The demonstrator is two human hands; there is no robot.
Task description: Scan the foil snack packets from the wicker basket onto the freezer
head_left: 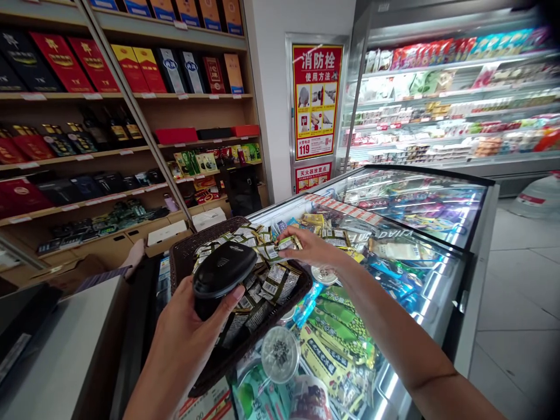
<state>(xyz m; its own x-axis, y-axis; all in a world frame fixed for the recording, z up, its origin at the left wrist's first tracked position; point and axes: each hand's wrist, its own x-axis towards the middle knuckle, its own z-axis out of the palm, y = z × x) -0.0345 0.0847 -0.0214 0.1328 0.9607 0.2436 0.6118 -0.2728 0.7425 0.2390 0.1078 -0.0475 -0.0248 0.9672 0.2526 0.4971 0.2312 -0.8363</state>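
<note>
A black handheld scanner [223,273] sits in the grip of the person's left hand [184,344], thumb pressed along its near edge and fingers curled beneath, poised directly over the near half of a dark wicker basket [184,251] of small wrapped sachets [275,280]. At the basket's far rim, the right hand [308,248] pinches a single sachet [286,244] between thumb and fingertips, lifting it just clear of the heap. The basket itself rests on the sliding glass lid of a chest freezer [437,233], whose packaged ices [336,344] show through the pane just beyond and below the basket's right edge. To do this step well, the sachet would best be turned so its printed barcode faces the scanner's window, held flat and steady close beside the device, with the pinch kept at the packet's edge so no finger covers the code; the scanner hand would do better to stay still than chase the packet. Left of the basket stands a pale counter [65,350]; behind it, wooden shelves [131,151] carry boxed goods in red, yellow and black. Well beyond the basket, a red fire-hydrant notice [315,99] hangs on the wall, and an open chiller [455,99] glows at the far right.
</note>
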